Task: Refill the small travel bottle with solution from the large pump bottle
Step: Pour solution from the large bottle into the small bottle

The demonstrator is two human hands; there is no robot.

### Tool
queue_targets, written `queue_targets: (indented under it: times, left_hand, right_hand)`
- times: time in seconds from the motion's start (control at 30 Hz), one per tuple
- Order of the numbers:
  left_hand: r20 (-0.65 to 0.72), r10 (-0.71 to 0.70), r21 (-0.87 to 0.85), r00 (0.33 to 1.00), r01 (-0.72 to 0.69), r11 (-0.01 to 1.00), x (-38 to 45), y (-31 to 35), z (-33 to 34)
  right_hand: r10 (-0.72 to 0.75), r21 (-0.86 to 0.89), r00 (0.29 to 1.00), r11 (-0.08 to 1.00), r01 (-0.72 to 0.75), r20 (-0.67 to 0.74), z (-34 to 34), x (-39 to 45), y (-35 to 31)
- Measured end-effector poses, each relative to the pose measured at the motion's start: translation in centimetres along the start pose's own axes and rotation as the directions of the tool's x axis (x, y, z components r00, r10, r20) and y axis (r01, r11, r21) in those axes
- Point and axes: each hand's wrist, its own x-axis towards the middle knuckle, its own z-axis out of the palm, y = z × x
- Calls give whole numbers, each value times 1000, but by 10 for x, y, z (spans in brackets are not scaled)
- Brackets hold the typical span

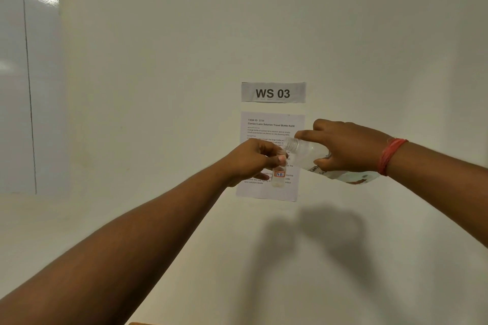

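Observation:
My left hand (253, 159) grips the small clear travel bottle (278, 177) near its top and holds it upright in the air; the bottle carries a small orange-framed label. My right hand (348, 148) grips the large clear bottle (309, 153), tilted on its side with its uncapped threaded neck pointing left. That neck sits just above and right of the small bottle's mouth. My fingers hide the small bottle's opening. No pump head or cap is in view.
Behind my hands a white wall (369, 47) carries a "WS 03" sign (273, 92) and a printed task sheet (269, 126). A whiteboard (26, 74) hangs at the left. A red thread band (390, 155) circles my right wrist. A sliver of wooden table edge (140, 323) shows at the bottom.

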Motion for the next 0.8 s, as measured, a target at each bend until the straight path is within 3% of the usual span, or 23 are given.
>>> queue_targets:
  times: [0.8]
  left_hand:
    - [16, -11, -66, 1000, 12, 998, 10, -10, 2]
  right_hand:
    - [-98, -149, 992, 983, 108, 73, -3, 15, 7]
